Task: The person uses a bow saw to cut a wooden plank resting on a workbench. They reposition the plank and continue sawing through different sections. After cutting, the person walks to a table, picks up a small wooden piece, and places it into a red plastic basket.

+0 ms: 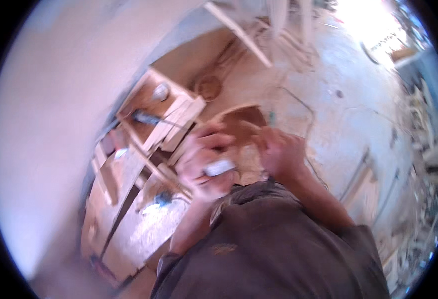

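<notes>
In front of my body both hands are raised and blurred. My left hand has curled fingers around a small white object, whose kind I cannot make out. My right hand is closed, its fingers pinching the near edge of a brown curved sheet that looks stiff. This sheet arches between the two hands, and its left end lies near the left fingers. Whether the left fingers also touch it, I cannot tell.
On my left stands a wooden workbench with boards, a dark power tool and a white roundish item. A round brown container sits beyond it. A cable crosses the dusty floor. Wood scraps are heaped at right.
</notes>
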`<state>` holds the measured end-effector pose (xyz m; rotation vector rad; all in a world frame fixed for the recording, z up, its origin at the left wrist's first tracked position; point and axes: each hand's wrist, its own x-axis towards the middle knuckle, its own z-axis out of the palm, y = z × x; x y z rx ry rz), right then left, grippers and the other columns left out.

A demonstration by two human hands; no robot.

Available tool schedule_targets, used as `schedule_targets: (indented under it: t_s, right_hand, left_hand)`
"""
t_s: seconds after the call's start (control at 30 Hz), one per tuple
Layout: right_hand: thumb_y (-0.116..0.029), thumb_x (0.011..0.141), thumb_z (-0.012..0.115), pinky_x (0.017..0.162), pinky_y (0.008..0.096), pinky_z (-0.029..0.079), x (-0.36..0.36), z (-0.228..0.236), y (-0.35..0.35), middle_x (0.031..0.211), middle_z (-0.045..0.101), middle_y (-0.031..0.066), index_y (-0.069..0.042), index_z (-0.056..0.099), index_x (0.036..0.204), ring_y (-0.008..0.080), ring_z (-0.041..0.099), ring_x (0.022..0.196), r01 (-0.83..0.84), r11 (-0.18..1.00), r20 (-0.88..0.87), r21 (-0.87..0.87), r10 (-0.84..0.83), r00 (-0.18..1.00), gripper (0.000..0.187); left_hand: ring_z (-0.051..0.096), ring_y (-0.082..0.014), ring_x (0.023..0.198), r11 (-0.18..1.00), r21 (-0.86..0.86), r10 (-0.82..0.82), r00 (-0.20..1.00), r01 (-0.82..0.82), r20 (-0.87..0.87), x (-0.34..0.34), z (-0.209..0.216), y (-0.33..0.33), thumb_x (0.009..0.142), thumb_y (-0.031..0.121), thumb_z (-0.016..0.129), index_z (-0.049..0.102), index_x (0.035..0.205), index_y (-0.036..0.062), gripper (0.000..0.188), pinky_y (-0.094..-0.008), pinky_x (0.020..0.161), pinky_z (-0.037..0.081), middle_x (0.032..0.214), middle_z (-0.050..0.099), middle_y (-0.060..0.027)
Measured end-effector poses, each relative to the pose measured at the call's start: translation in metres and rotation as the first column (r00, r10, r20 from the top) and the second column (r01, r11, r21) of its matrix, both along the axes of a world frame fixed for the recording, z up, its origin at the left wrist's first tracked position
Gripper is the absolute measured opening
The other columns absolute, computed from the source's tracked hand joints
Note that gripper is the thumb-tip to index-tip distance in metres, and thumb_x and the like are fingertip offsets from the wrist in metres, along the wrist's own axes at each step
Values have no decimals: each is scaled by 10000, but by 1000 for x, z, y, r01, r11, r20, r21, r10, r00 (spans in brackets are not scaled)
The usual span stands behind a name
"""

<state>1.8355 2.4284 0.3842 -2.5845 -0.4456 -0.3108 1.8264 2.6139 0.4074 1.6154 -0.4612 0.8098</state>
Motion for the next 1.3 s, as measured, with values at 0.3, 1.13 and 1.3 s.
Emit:
schedule_targets:
  t_s: [0.3,1.13,1.3]
  right_hand:
    - [-41,788,709,651,408,543,-23,0,-133,852,703,126,-59,689,1007,343,708,776,-58,941,35,335,49,998,220]
    - [-165,900,610,821,393,483,-89,-96,-323,991,606,83,-34,602,1053,244,602,961,9,930,-220,367,78,972,201]
    - [-194,918,594,848,375,482,-58,-101,-306,1033,591,69,-53,583,1096,221,588,1007,-312,827,-198,467,442,875,227]
  left_hand:
    - [649,-334,973,987,55,-150,988,152,-35,-1,7,-160,629,0,712,612,717,52,143,-428,808,515,891,686,-68]
    - [585,-325,896,967,91,-216,954,238,-207,-75,-64,-339,465,98,717,631,639,88,195,-456,799,449,728,604,-59]
    - [592,-330,885,986,167,28,990,-5,-137,-97,-53,-336,484,126,731,624,724,76,268,-448,768,472,774,618,-60]
